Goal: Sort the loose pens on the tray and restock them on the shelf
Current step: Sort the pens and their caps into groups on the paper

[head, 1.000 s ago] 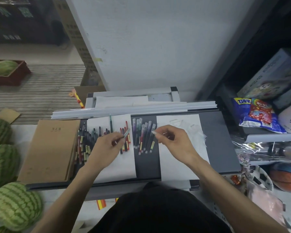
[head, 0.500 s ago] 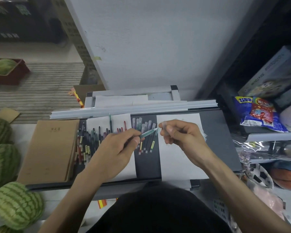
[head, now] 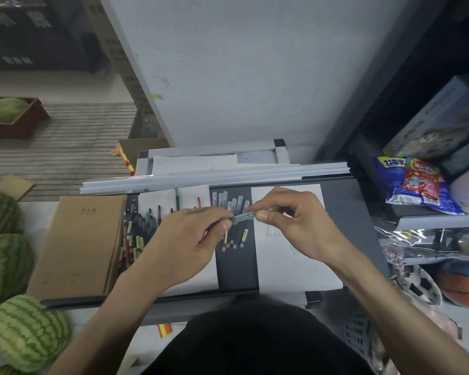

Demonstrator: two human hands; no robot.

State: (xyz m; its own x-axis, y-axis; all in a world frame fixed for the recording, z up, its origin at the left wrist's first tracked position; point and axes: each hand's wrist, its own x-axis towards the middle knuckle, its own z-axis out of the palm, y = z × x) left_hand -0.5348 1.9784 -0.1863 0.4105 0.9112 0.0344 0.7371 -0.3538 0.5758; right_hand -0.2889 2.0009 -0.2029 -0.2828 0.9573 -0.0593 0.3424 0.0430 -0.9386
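Holding one teal pen (head: 243,217) between them, both hands meet just above the dark tray (head: 363,239). The left hand (head: 186,243) pinches the barrel end between thumb and forefinger, fingers narrow around it. The right hand (head: 295,226) closes its thumb and fingertips on the other end, the clear-capped tip. Whether the cap is being pressed on or only steadied cannot be told.

Directly beneath the held pen, at about 12 o'clock on the tray, a small sorted row of clear-capped pens (head: 232,220) lies side by side on the dark strip between two white paper sheets (head: 290,266). At about 9 o'clock a dense unsorted heap of dark pens (head: 136,231) lies against the edge of a stack of brown notebooks (head: 79,247). A few red and green pens lie loose at 11 o'clock on the left sheet, partly hidden by the left hand.

The step in hand looks like sorting: one pen checked or capped before joining its like. The next move probably calls for lowering it parallel to the sorted row, at its right end, without nudging the neighbours out of line. Much of the heap is still unsorted, so restocking looks some way off. Shelving at 3 o'clock holds snack bags (head: 412,185) and boxes.
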